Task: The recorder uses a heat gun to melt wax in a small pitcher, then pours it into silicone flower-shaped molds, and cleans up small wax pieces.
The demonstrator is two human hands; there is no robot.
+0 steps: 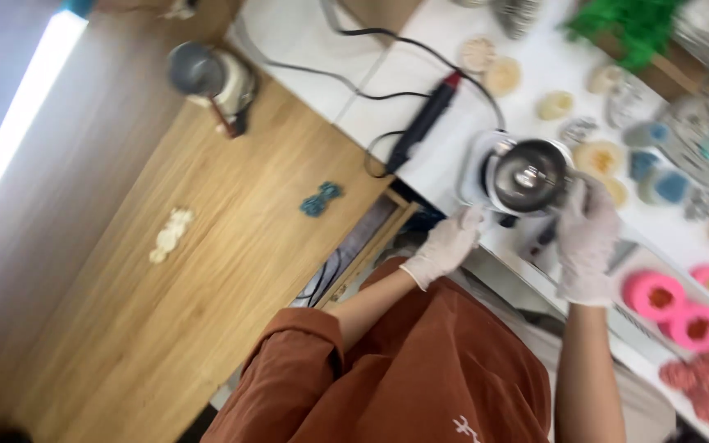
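Wooden tabletop (166,295) at left carries a cream ornament (170,235) and a blue one (322,199). On the white counter (445,156), a gloved left hand (446,244) rests half-curled beside a small metal pot (529,175), while the gloved right hand (587,238) grips the pot's side. Pink moulds (676,310) lie at right.

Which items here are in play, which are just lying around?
In hand:
- left hand, gloved, at the base of the metal pot
- right hand, gloved, at the pot's side

Lying about:
- black tool with red tip
- pink round moulds
- blue bow shape
- cream shape
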